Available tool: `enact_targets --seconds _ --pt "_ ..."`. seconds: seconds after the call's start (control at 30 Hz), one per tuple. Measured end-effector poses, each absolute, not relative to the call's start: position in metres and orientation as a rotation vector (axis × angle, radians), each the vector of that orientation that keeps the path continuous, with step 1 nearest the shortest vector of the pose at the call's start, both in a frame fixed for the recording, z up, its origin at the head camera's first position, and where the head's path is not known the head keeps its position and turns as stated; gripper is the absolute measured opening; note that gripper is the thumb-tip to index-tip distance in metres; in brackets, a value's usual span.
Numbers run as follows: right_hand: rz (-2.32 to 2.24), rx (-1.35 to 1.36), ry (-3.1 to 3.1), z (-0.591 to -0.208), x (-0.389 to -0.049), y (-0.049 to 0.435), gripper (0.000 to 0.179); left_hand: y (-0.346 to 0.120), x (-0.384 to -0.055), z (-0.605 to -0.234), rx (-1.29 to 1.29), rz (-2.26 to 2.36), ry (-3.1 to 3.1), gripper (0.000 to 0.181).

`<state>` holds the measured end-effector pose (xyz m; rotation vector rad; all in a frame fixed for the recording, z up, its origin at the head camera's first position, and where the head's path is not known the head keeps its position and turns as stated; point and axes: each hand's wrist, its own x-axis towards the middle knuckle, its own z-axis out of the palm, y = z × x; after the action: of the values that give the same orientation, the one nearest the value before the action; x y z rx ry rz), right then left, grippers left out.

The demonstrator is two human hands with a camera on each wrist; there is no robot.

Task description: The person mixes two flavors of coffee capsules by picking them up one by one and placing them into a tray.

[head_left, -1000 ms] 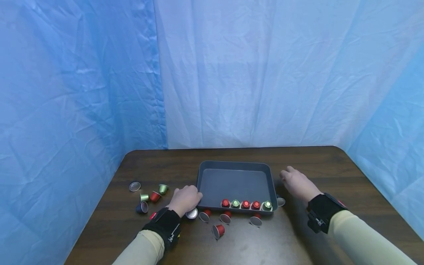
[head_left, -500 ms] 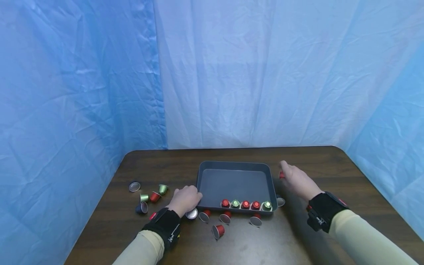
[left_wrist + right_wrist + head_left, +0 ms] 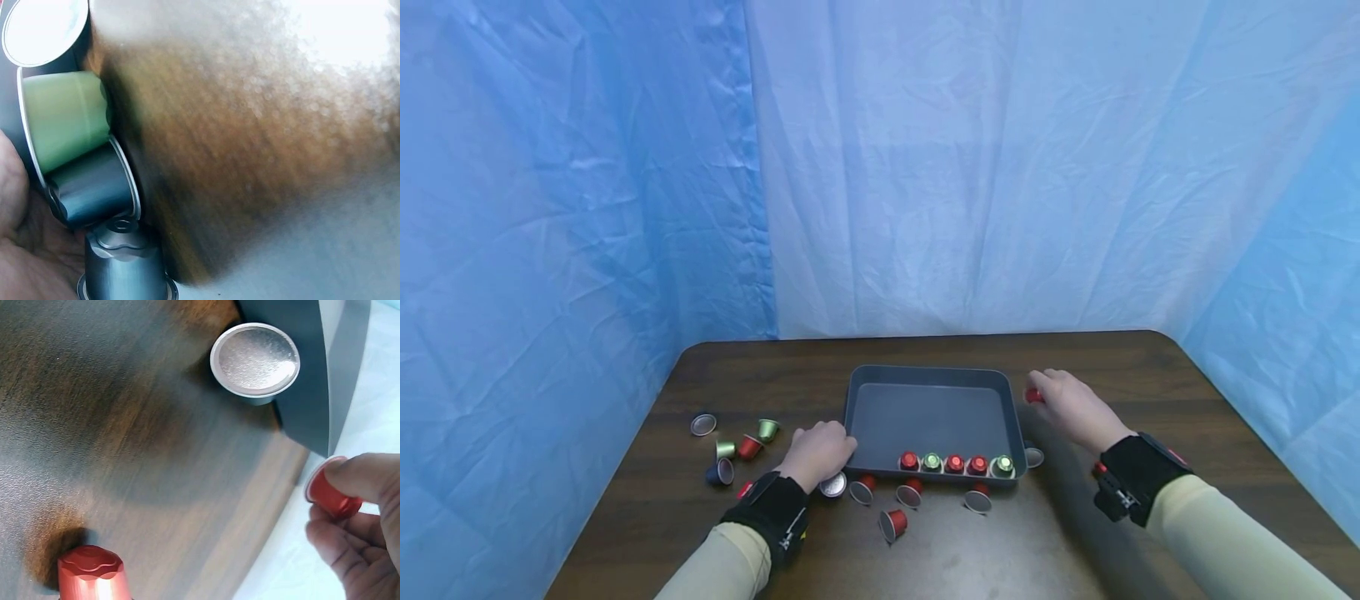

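Observation:
In the head view my right hand (image 3: 1075, 408) is just beyond the right wall of the dark grey baking tray (image 3: 928, 408). It pinches a red coffee capsule (image 3: 331, 490) between thumb and fingers, clear of the table in the right wrist view. My left hand (image 3: 820, 452) stays at the tray's front left corner, fingertips right at the rim; I cannot tell how its hidden fingers are bent. Beside its palm lie a green capsule (image 3: 65, 119) and dark blue capsules (image 3: 97, 187). Several red and green capsules (image 3: 954, 463) stand upside down in a row along the tray's front wall.
More capsules lie on the dark wooden table: a cluster (image 3: 748, 446) to the left, several red ones (image 3: 892, 523) before the tray. A silver-lidded capsule (image 3: 255, 360) leans by the tray's right wall, with a red capsule (image 3: 94, 575) nearby. Blue curtains (image 3: 977, 167) enclose the table.
My right hand has risen slightly and turned, bringing the red capsule into view, then shifted a little toward the tray. The left hand, tray and other capsules keep their places.

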<state>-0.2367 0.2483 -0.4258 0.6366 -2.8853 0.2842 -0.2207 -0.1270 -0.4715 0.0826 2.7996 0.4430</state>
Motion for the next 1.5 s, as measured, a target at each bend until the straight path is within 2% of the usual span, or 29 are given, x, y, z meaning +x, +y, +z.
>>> enact_targets --seconds 0.73,1.5 --pt "0.282 0.613 -2.866 -0.419 -0.231 0.231 0.027 -0.127 -0.221 -0.472 0.115 0.402 2.81 0.023" --pt "0.245 0.814 -2.881 -0.408 -0.224 0.188 0.025 -0.128 -0.223 -0.472 0.111 0.401 2.789 0.025"
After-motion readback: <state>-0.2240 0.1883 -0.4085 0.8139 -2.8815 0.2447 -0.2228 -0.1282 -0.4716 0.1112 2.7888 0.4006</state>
